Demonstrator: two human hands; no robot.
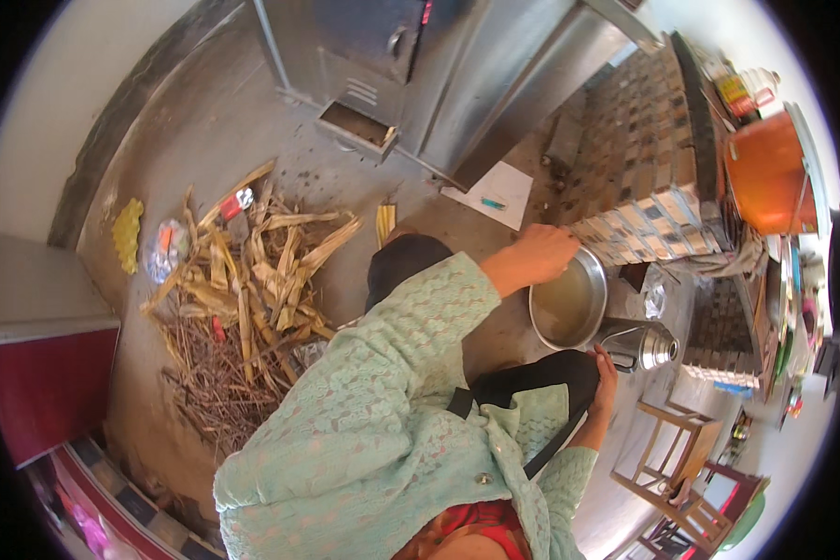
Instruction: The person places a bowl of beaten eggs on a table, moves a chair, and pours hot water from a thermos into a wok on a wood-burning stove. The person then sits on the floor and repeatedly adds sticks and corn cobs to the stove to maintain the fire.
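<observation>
A round metal basin (536, 322) with cloudy liquid in it stands on the floor in front of me, to the right. My left hand (546, 254) reaches across to its far rim, fingers curled and closed over the edge; their tips are hidden. Beside my right knee, my right hand (606, 381) lies against the dark trouser leg, with its fingers stretched out and nothing visible in it. A steel thermos flask (630, 343) lies or leans close to those fingers, between the basin and my hand; whether they touch it I cannot tell.
Dry corn husks and twigs (243, 280) are heaped at left. A metal cabinet (364, 56) with a pulled-out tray (357, 131) stands ahead. White paper (509, 182) lies near a brick stove (639, 149). An orange pot (770, 173) sits above; a wooden chair (672, 448) is at right.
</observation>
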